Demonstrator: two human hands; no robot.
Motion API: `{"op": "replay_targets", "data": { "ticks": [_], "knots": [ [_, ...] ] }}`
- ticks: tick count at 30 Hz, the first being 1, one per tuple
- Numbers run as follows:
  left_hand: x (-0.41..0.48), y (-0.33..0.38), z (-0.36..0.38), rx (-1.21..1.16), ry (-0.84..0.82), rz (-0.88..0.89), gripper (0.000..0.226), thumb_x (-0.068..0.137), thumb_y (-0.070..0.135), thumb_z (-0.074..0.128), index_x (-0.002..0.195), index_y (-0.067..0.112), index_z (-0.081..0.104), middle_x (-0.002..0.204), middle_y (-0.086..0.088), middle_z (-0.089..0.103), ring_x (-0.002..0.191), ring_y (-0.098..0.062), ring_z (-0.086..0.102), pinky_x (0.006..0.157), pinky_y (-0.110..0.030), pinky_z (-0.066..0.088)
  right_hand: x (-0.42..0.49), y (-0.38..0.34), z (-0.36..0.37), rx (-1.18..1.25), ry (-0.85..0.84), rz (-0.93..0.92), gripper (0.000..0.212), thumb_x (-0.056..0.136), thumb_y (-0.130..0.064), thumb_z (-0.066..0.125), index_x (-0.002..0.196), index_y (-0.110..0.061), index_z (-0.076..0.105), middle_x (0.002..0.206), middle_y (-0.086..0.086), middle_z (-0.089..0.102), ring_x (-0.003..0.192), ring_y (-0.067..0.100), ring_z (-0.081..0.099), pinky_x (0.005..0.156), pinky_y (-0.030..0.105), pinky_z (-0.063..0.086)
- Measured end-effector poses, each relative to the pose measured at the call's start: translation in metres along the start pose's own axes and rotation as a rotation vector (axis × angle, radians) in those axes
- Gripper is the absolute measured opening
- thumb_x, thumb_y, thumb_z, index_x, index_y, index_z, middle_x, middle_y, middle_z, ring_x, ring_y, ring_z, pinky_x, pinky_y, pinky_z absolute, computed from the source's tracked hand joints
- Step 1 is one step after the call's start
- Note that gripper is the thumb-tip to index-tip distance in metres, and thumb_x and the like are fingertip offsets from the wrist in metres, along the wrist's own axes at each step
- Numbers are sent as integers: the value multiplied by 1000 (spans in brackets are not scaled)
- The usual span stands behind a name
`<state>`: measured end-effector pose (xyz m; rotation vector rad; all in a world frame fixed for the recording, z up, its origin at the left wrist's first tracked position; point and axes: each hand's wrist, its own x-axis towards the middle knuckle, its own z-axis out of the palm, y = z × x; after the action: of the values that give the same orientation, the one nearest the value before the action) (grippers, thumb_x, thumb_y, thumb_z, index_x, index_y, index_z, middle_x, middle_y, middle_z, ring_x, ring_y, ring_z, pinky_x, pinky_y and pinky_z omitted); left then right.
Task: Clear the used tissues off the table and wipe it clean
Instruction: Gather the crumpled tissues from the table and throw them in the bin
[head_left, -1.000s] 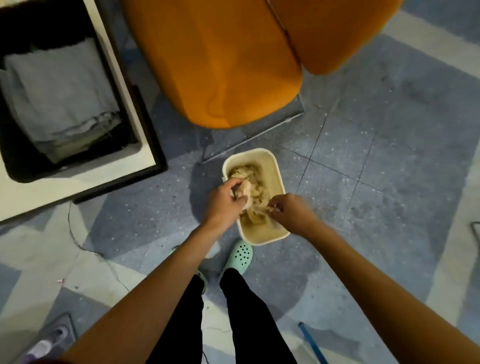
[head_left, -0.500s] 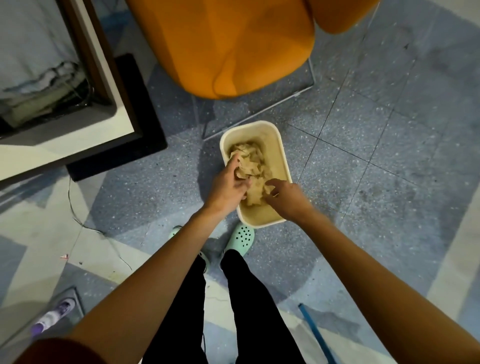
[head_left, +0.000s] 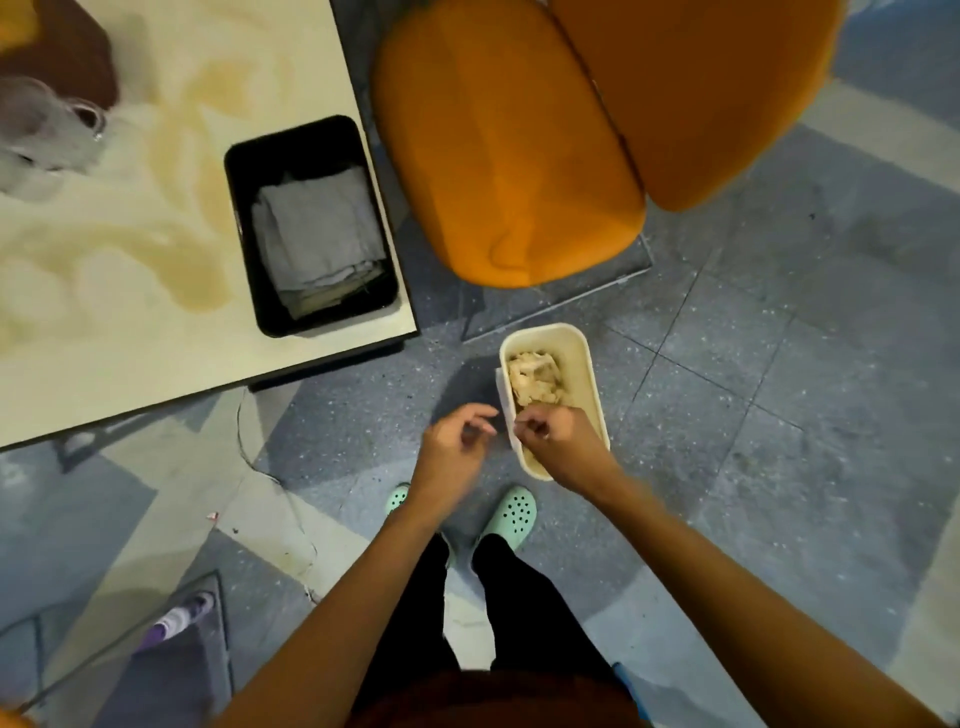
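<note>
You are holding your left hand (head_left: 457, 447) just left of the cream waste bin (head_left: 592, 384), fingers loosely curled and gripping nothing. Your right hand (head_left: 558, 441) is hovering over the bin's near end with its fingers curled in by a white strip (head_left: 503, 395) hanging on the rim (whether they are pinching it, I cannot tell). The used tissues (head_left: 535, 376) are lying crumpled inside the bin, just beyond your right fingertips. Far to the upper left of your left hand, the table (head_left: 130, 338) is showing brownish smears (head_left: 192, 280) and carrying a black tray (head_left: 291, 150) with a folded grey cloth (head_left: 317, 228).
</note>
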<state>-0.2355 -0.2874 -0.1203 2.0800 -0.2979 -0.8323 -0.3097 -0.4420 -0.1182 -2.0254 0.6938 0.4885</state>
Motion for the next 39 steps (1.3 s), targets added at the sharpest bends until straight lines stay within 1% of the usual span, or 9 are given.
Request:
{"op": "replay_targets", "data": {
  "ticks": [3, 7, 13, 18, 22, 24, 32, 35, 39],
  "knots": [
    [-22, 9, -24, 14, 60, -27, 38, 85, -10, 55, 103, 21, 68, 82, 9, 68, 73, -13, 66, 76, -26, 53, -19, -38, -9, -10, 4, -85, 16, 91, -24, 60, 95, -11, 70, 87, 7, 71, 81, 22, 64, 81, 40, 51],
    [-48, 22, -52, 43, 103, -39, 34, 86, -7, 56, 107, 18, 68, 84, 9, 67, 73, 6, 61, 72, -12, 48, -37, -74, -11, -33, 26, -188, 12, 92, -21, 60, 96, -15, 70, 89, 1, 71, 82, 15, 64, 82, 34, 51],
    [-75, 30, -100, 4, 232, -21, 30, 87, -1, 60, 108, 19, 68, 91, 2, 68, 78, 0, 62, 69, -10, 50, -61, -123, -3, -15, 28, -293, 19, 96, -26, 58, 104, -13, 70, 96, 4, 71, 87, 17, 65, 82, 31, 49],
    [-93, 32, -147, -71, 346, 36, 25, 92, 8, 60, 107, 28, 66, 91, 10, 68, 83, -10, 67, 74, -24, 55, -74, -174, 20, 24, 24, -401, 20, 95, -22, 61, 108, -7, 68, 104, 7, 69, 95, 16, 63, 75, 7, 40],
    [-98, 37, -189, -254, 412, 21, 27, 95, 6, 56, 97, 32, 64, 85, 3, 70, 77, -17, 68, 61, -23, 53, -68, -221, 34, 57, 58, -450, 22, 98, -24, 56, 111, -10, 66, 106, 3, 66, 95, 12, 59, 80, 18, 41],
    [-102, 37, -211, -326, 439, 7, 24, 95, 7, 55, 97, 29, 65, 85, 2, 71, 75, -14, 67, 60, -20, 50, -64, -239, 44, 67, 62, -462, 24, 99, -27, 53, 114, -11, 64, 107, 2, 65, 97, 12, 59, 80, 20, 42],
    [-92, 12, -325, -313, 469, 72, 18, 94, 13, 59, 105, 24, 68, 94, 3, 72, 78, -11, 69, 68, -26, 52, -35, -329, 96, 41, 82, -479, 31, 100, -31, 52, 124, -14, 60, 114, 0, 63, 102, 9, 58, 82, 16, 45],
    [-83, 0, -360, -279, 452, 119, 17, 95, 24, 59, 108, 32, 67, 99, 13, 70, 88, -8, 68, 75, -35, 57, -21, -356, 111, 18, 134, -461, 33, 99, -35, 51, 125, -17, 59, 119, -1, 62, 105, 9, 58, 88, 23, 46],
    [-66, -2, -403, -267, 427, 140, 16, 94, 28, 61, 106, 38, 66, 99, 20, 69, 91, -1, 65, 82, -37, 58, -5, -395, 119, 22, 196, -447, 33, 100, -37, 50, 126, -20, 58, 123, -4, 61, 106, 7, 57, 92, 29, 49]
  ]
}}
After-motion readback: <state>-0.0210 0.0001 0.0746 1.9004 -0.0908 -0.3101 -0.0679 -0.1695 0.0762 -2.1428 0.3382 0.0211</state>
